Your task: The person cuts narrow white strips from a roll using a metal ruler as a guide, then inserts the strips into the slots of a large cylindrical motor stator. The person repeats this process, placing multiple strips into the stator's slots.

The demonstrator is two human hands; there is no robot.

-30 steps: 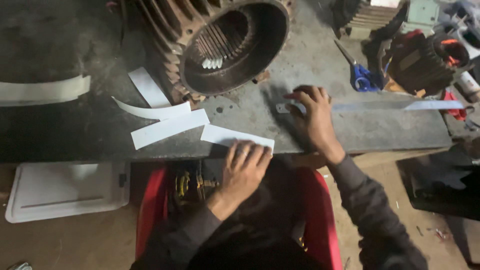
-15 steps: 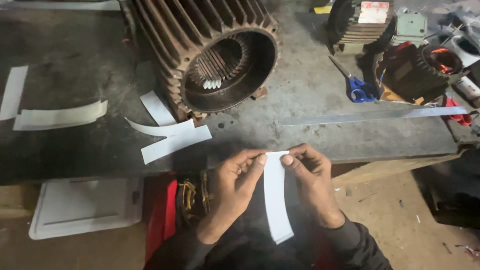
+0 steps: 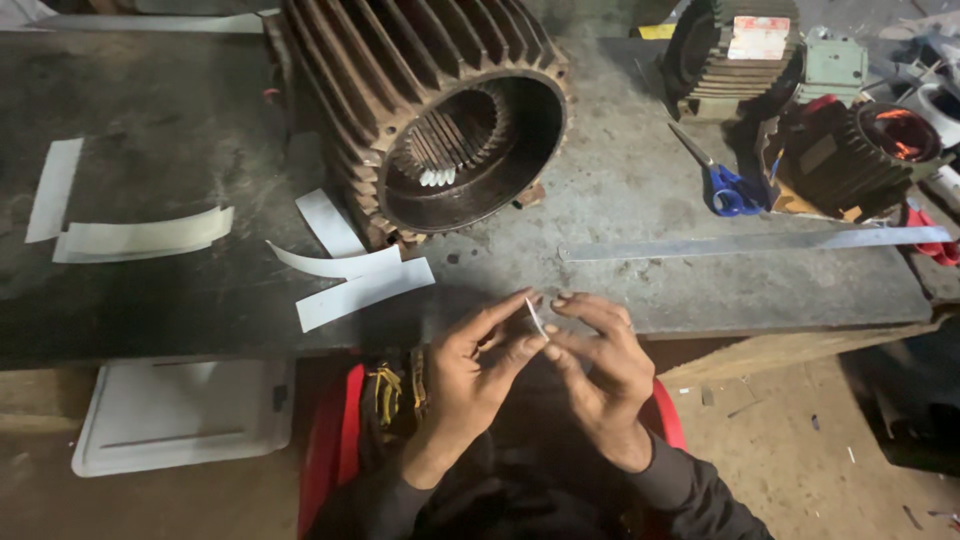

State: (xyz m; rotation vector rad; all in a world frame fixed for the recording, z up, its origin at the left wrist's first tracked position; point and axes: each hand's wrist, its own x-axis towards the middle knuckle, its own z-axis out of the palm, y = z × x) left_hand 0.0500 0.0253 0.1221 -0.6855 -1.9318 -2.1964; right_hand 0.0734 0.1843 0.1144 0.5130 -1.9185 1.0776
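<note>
Grey bench top (image 3: 640, 190): spread beyond the fingertips, edge just past the pinch, nothing lying between edge and hands.
Ribbed motor housing (image 3: 440, 110): rusty brown, open bore turned toward the hands, up and left of the pinch, well apart from it.
White paper strips (image 3: 365, 290): flat on the bench left of the pinch, one tucked against the housing's foot; more strips (image 3: 140, 235) much farther left.
Steel ruler (image 3: 750, 243): long, flat, just beyond the right fingertips and running off to the right.
Blue-handled scissors (image 3: 725, 180): beyond the ruler, up and right of the pinch.
Smaller motors (image 3: 850, 150): far right corner, past the scissors.
White tray (image 3: 180, 415): below bench level, well left of the left wrist.
Red seat (image 3: 335, 450): under the forearms, showing either side of the dark sleeves.
Left hand (image 3: 470, 375): palm turned inward, wrist low, fingers angled up and right, thumb and forefinger pressed together.
Right hand (image 3: 600, 365): mirrored, fingers angled up and left, tips meeting the left hand's.
Grip: both hands pinching one folded paper strip (image 3: 536, 316), seen edge-on as a thin white sliver between the fingertips, held in the air just short of the bench edge.
Remaining fingers: loosely curled, touching nothing else.
</note>
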